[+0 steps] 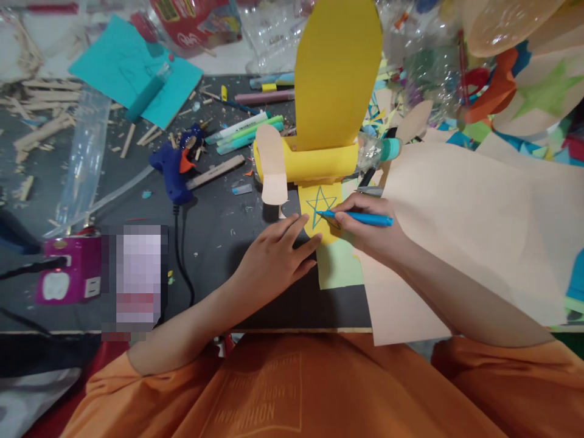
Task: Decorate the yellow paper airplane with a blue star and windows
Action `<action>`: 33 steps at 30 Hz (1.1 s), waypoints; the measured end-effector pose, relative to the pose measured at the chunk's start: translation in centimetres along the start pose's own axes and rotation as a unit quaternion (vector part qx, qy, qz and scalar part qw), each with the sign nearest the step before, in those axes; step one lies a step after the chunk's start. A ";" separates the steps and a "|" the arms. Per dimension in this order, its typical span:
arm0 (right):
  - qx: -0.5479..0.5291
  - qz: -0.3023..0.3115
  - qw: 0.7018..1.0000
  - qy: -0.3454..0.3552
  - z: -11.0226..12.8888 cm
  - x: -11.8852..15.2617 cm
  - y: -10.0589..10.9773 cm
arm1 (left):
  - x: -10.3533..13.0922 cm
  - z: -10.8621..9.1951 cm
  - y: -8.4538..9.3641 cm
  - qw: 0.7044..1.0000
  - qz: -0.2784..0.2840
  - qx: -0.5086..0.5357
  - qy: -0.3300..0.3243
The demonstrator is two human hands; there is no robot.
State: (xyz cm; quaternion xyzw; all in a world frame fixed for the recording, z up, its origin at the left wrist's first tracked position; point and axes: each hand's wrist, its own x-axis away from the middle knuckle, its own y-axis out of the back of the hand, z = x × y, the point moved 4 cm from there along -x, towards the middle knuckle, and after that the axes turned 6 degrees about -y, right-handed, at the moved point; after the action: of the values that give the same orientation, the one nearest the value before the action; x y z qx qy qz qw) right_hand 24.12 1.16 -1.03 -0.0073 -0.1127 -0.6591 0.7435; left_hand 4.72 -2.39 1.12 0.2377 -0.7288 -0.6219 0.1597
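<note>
My right hand (pixel 371 224) pinches a blue marker (pixel 371 219), its tip on the near yellow wing of a paper-covered bottle airplane (pixel 314 159). On that wing a star outline (pixel 322 207) is drawn in blue. The fingers of my left hand (pixel 287 252) are spread, with the fingertips resting at the wing's left edge. The large far wing (pixel 337 73) reaches away from me, and a beige paper tail piece (pixel 272 164) stands at the left end. A teal cap (pixel 390 149) closes the bottle's right end. Light green paper (pixel 340 274) lies under the near wing.
A blue glue gun (pixel 176 173) lies left beside several markers (pixel 246 131). Teal paper (pixel 137 73) and wood scraps are farther left, a purple power adapter (pixel 68 271) nearer. Large beige sheets (pixel 469 225) cover the right side. Plastic bottles (pixel 274 36) and paper scraps fill the back.
</note>
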 end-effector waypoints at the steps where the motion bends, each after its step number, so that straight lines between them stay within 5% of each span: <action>1: 0.003 0.001 1.000 0.001 0.1 0.0 0.0 | 0.0 0.0 0.0 1.000 0.000 -0.003 -0.001; 16: 0.031 0.039 0.999 0.015 0.4 0.4 -0.3 | -0.1 -0.1 0.0 1.000 -0.016 0.003 -0.007; 22: 0.005 -0.014 1.000 0.007 0.1 0.2 0.3 | 0.1 0.0 0.0 1.000 -0.019 0.013 -0.009; 33: 0.029 -0.003 0.999 0.018 0.1 0.2 -0.1 | 0.0 0.0 -0.1 1.000 -0.015 0.015 -0.001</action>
State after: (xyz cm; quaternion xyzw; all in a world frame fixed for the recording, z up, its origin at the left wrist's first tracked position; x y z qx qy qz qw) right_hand 24.07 0.96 -0.92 0.0268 -0.1184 -0.6576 0.7435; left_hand 4.69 -2.41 1.03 0.2510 -0.7345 -0.6133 0.1461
